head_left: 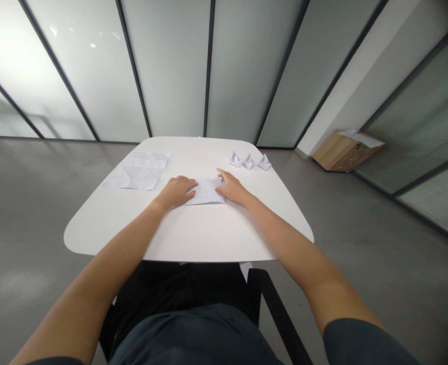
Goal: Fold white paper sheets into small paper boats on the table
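A folded white sheet of paper [206,192] lies on the white table in front of me, its long sides running left to right. My left hand [178,191] rests flat across the paper's left end, fingers stretched and thumb on the sheet. At the right end is my right hand [230,186], with its thumb touching the paper and its index finger held apart near the far edge. The other right fingers are partly hidden. Three small folded paper boats, a left one [235,160], a middle one [249,161] and a right one [264,162], stand in a row beyond my right hand.
Creased, unfolded white paper [142,171] lies at the table's far left. The white table [209,238] has rounded corners and stands before frosted glass panels [166,71]. A brown cardboard box [341,152] sits on the floor at right. A black chair armrest [279,314] is near my right side.
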A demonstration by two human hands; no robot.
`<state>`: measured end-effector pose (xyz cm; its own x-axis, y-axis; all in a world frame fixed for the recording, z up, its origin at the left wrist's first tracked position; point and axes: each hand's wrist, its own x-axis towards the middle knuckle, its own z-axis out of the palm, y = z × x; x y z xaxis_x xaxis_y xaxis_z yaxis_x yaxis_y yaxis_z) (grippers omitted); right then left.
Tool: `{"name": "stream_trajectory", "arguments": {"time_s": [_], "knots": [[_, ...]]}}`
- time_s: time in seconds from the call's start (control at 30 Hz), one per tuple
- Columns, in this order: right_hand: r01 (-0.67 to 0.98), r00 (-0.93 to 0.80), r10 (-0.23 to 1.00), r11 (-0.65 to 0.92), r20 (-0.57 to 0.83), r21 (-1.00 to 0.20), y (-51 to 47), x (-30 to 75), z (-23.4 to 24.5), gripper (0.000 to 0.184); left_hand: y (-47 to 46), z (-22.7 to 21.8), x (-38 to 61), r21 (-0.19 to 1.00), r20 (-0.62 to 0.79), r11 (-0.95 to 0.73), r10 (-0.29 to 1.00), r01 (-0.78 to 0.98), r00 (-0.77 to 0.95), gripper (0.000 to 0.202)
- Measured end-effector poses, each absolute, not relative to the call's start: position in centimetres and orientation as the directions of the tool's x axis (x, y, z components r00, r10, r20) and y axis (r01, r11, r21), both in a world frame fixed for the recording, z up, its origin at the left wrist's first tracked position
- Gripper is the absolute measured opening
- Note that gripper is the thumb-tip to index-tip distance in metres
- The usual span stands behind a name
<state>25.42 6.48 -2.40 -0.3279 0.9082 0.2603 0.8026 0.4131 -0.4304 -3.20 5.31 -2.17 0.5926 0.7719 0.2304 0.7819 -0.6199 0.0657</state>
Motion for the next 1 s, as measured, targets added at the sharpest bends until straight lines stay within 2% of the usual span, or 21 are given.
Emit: {"name": "stream_trajectory", "arguments": {"time_s": [0.1, 0.17, 0.43, 0.7, 1.0], "knots": [[0.723, -0.296, 0.901, 0.428, 0.317, -0.542, 6.6, 25.4, -2.9, 0.098, 5.3, -2.2, -3.2, 0.069, 0.227, -0.621, 0.772, 0.781, 0.594, 0.046], [0.700, -0.267, 0.901, 0.425, 0.342, -0.574, 6.6, 25.3, -3.0, 0.103, 5.4, -2.2, -3.2, 0.076, 0.226, -0.621, 0.773, 0.780, 0.593, 0.046], [0.737, -0.295, 0.902, 0.424, 0.314, -0.526, 6.1, 24.8, -2.5, 0.110, 5.9, -2.5, -3.6, 0.087, 0.233, -0.618, 0.775, 0.781, 0.588, 0.046], [0.716, -0.258, 0.936, 0.353, 0.240, -0.602, 5.6, 24.6, -2.5, 0.116, 6.4, -2.9, -3.8, 0.095, 0.230, -0.627, 0.770, 0.773, 0.596, 0.046], [0.720, -0.334, 0.925, 0.376, 0.184, -0.584, 5.2, 23.8, -1.8, 0.096, 6.7, -3.1, -3.9, 0.104, 0.243, -0.677, 0.727, 0.728, 0.642, 0.049]]}}
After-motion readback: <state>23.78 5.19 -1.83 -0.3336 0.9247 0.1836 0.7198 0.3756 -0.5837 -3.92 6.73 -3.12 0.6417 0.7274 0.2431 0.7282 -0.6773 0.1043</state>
